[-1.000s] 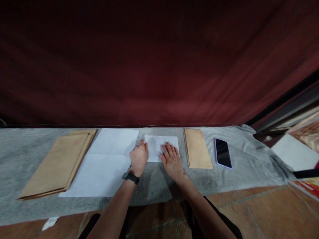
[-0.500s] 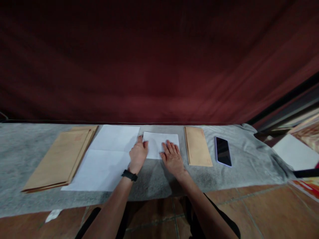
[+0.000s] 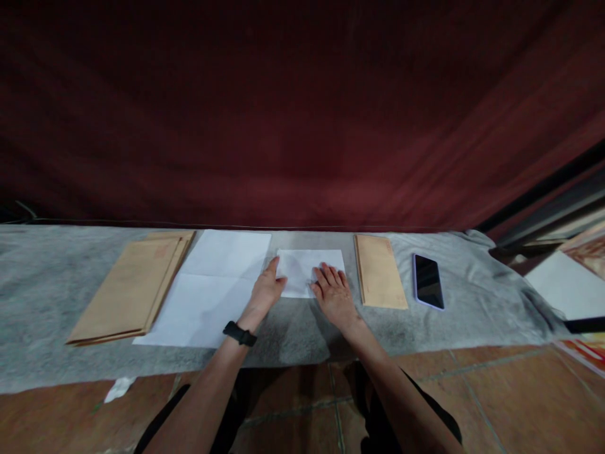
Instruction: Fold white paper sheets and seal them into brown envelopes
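A folded sheet of white paper (image 3: 300,268) lies on the grey cloth in front of me. My left hand (image 3: 266,291) is at its left edge, index finger stretched along that side and thumb apart on the paper; the other fingers are partly hidden. Flat on the sheet's right part rests my right hand (image 3: 334,294), its fingers spread. Left of my left hand are larger white sheets (image 3: 208,293) with a crease across them. A small stack of brown envelopes (image 3: 382,272) sits just right of my right hand.
A pile of bigger brown envelopes (image 3: 127,287) lies at the left. A phone in a purple case (image 3: 428,282) is farther right on the grey cloth (image 3: 491,302). Behind hangs a dark red curtain (image 3: 293,126). White scrap (image 3: 119,389) lies on the tiled floor.
My left index finger and thumb have shifted slightly along the folded paper's left edge. My right hand stays flat on it. The whole view has moved a little.
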The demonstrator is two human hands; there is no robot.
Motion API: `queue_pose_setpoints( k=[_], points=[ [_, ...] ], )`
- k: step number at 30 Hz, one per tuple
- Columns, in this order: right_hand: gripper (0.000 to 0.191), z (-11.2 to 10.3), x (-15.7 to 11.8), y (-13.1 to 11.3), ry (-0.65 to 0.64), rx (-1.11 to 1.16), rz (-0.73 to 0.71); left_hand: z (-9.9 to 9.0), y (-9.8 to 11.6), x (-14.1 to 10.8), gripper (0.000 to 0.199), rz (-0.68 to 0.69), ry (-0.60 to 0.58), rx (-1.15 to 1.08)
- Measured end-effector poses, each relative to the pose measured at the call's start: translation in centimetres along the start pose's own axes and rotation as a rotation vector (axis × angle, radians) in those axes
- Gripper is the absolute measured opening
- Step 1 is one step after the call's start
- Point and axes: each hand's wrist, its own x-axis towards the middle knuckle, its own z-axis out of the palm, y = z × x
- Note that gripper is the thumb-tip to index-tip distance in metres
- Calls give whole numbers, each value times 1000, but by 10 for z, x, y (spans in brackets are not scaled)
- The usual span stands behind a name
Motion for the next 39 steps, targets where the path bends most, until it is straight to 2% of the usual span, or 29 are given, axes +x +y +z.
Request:
queue_pose_setpoints(
  k=[6, 10, 12, 14, 16, 18, 21, 24, 26, 29, 32, 36, 39],
  points=[
    [44, -9, -15, -4, -9, 31, -3, -4, -6, -18, 68, -6, -101, 29],
    [44, -11, -24, -10, -10, 18, 9, -10, -6, -38, 68, -36, -127, 148],
    [46, -10, -25, -14, -9, 4, 14, -12, -1, -49, 67, -26, -70, 251],
    [48, -9, -26, -18, -6, -12, 21, -12, 6, -59, 66, 47, 57, 369],
    [49, -9, -25, -21, 3, -24, 33, -6, 12, -66, 63, 174, 199, 454],
    [49, -8, -25, -24, 3, -26, 39, 7, 17, -70, 59, 323, 263, 465],
    [49, -6, -25, -24, -15, -10, 55, 34, 20, -69, 53, 497, 149, 405],
    [48, -3, -21, -21, -11, 44, 81, 55, 18, -66, 53, 494, 86, 397],
    [48, 1, -16, -19, 19, 111, 75, 62, 17, -65, 54, 472, 87, 411],
    [49, 7, -6, -19, 69, 222, 38, 65, 17, -66, 57, 464, 85, 451],
    [53, 12, 3, -23, 63, 272, 1, 63, 19, -63, 60, 460, 46, 485],
    [55, 17, 7, -26, 47, 237, 17, 61, 20, -51, 58, 422, 1, 492],
    [54, 18, 8, -23, 35, 178, 21, 62, 19, -42, 57, 408, 28, 489]
  ],
)
